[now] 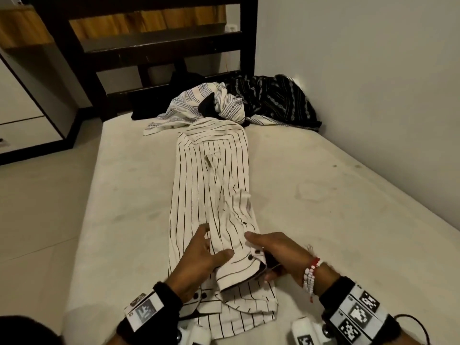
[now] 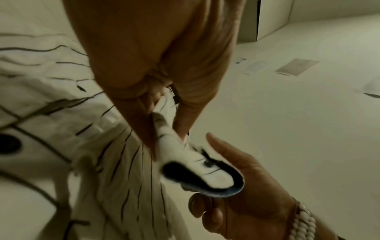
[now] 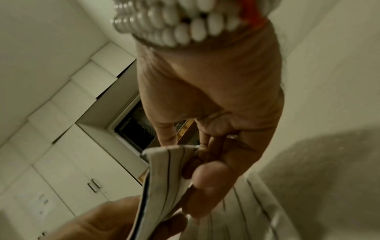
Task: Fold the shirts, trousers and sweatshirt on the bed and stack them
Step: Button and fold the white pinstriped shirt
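Note:
A white shirt with black pinstripes (image 1: pixel 211 175) lies folded into a long narrow strip down the middle of the bed (image 1: pixel 323 195). Its near end is lifted and doubled over between my hands. My left hand (image 1: pixel 206 250) pinches the fold, thumb on top of the cloth. My right hand (image 1: pixel 271 250) grips the same fold from the right, thumb above and fingers curled underneath. In the left wrist view the left hand (image 2: pixel 164 139) pinches the striped shirt (image 2: pixel 127 178), with the right hand (image 2: pixel 236 178) beside it. In the right wrist view the right hand (image 3: pixel 205 162) curls round the shirt edge (image 3: pixel 164 178).
A heap of unfolded clothes lies at the far end: a white patterned garment (image 1: pixel 199 105), a black patterned one (image 1: pixel 273 98) and a black piece (image 1: pixel 184 80). Behind stands a dark headboard (image 1: pixel 161 46). A wall (image 1: pixel 373 70) runs along the right; floor (image 1: pixel 37 207) lies left.

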